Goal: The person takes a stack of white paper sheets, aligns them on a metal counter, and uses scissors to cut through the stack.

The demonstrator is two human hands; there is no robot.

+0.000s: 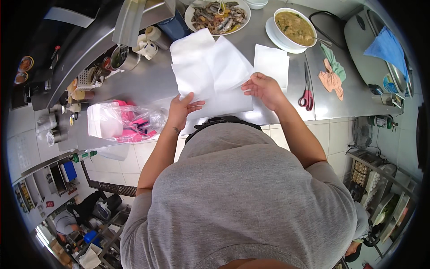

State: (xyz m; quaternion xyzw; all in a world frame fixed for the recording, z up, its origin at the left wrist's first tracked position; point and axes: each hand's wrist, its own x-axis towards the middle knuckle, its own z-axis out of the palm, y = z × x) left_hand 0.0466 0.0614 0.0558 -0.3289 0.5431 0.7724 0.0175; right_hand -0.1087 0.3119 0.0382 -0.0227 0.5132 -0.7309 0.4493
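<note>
Several thin white paper sheets [192, 74], partly folded and overlapping, are spread between my hands over the steel counter. My left hand [181, 110] grips the lower left edge, its thumb uppermost. The right corner of a raised sheet is pinched in my right hand [264, 89], between thumb and fingers. Below them, a flat white sheet [237, 102] lies along the counter's front edge. Another white sheet [271, 65] rests flat just beyond my right hand. Scissors with red handles [306, 99] lie to its right, blades pointing away from me.
At the back are a plate of small fish [218, 17] and a white bowl of soup [293, 29]. Crumpled cloths [331, 74] lie on the right. A clear bag with pink items [134, 121] sits at the left front edge, near a metal pot [125, 58].
</note>
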